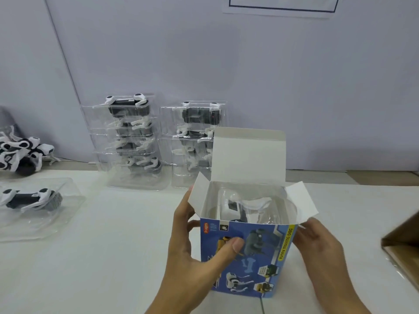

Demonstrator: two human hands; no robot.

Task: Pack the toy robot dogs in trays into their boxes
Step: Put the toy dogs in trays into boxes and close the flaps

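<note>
A blue box stands upright on the white table, its top open: the lid flap rises at the far side and two side flaps splay outward. Inside lies a clear tray holding a white toy dog, below the rim.

The left hand grips the box's left edge, thumb pressed on the printed front, fingers curled round the left side. The right hand lies against the right wall just below the right flap; its fingers seem to pinch the flap's base, though the fingertips are partly hidden.

Behind the box stand two stacks of trayed dogs. At left lies one more trayed dog and a heap of loose dogs. A brown carton enters at the right edge.
</note>
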